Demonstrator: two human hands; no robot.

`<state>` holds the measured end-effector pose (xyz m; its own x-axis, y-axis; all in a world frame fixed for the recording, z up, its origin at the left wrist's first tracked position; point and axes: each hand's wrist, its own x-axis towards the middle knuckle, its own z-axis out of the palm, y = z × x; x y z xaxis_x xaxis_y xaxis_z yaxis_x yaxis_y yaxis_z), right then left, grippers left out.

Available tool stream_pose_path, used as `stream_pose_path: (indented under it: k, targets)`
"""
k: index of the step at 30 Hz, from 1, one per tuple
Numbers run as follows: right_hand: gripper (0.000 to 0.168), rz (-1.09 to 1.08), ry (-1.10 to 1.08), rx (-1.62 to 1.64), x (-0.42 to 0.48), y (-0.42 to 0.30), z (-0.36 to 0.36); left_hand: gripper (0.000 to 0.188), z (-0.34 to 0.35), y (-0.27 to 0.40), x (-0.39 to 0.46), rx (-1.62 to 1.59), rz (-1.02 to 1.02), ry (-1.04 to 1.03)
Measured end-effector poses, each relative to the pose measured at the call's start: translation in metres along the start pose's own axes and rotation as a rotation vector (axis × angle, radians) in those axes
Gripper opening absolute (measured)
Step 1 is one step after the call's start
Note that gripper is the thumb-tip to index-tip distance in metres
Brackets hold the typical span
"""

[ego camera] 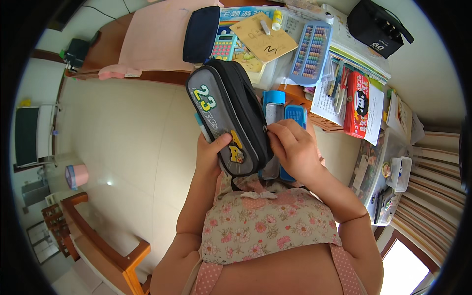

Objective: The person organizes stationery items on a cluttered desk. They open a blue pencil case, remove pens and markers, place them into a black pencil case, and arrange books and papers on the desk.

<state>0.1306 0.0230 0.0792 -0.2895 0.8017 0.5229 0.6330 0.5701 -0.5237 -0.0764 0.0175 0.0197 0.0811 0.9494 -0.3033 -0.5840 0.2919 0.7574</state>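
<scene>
A grey and black zippered pencil case (221, 114) is held tilted above my lap. My left hand (212, 151) grips its lower left side, thumb on the printed grey face. At the case's right side, the fingers of my right hand (295, 147) pinch what looks like the zipper pull. The black side shows a gap along its upper part; the contents are hidden. Under the case, a light blue and white piece (202, 127) sticks out beside my left hand. Beneath my right hand rests an open blue pencil box (295, 112), partly covered.
On the desk lie a dark blue pouch (201, 35), a toy-like calculator (224, 47), a brown notebook (263, 37), a glue stick (277, 20) and a bead abacus (311, 53). Pens (341, 86) and a red tin case (357, 105) lie on papers at right, near a clear storage box (372, 173).
</scene>
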Motion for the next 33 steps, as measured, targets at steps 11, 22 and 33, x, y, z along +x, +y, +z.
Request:
stream_pose_path:
  k: [11, 22, 33]
  targets:
    - [0.019, -0.243, -0.037, -0.230, 0.041, 0.038, -0.016, 0.052, -0.002, 0.022, -0.023, 0.264, -0.181, -0.153]
    - [0.027, 0.173, 0.147, 0.116, 0.069, 0.066, -0.026, 0.047, 0.005, 0.044, 0.029, 0.473, -0.016, -0.117]
    - [0.013, 0.841, 0.175, 0.231, -0.086, 0.106, -0.044, 0.046, 0.018, 0.126, 0.224, 0.898, 0.040, 0.050]
